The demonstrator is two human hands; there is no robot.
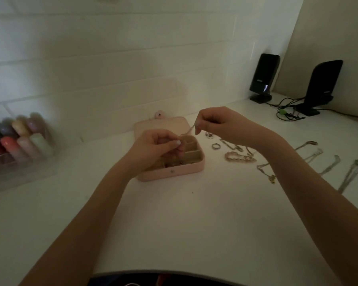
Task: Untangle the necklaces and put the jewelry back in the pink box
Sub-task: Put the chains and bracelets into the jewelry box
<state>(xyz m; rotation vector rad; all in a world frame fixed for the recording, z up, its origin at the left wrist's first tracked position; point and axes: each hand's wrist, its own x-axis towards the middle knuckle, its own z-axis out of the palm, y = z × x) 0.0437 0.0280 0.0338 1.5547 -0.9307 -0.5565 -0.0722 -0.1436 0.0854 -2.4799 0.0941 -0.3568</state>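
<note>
White table (184, 234) under everything; both my hands work above the open pink box (174, 172), which sits directly below my left hand (153, 145) with its lid (163, 123) laid back flat on the far side. Right hand (221, 126) is up and to the right of the left, fingers curled, thumb and forefinger pinching one end of a thin chain (189, 130). Left hand pinches the other end, fingertips tight together over the divider slots. The chain runs taut-ish between the two pinches, short span, looks free of knots but too fine and blurred to be sure. Step in hand, as I read it: lower this piece into a compartment. Do it well: keep both pinches, drop the left end first, feed the rest down from the right so it coils instead of bunching. Don't let it fall onto the pile already in the near section of the box, or it re-tangles. Still outside, to the right of my right hand: rings (215, 145), a chunky bracelet (239, 157), more chains (266, 172) under my right wrist.
</note>
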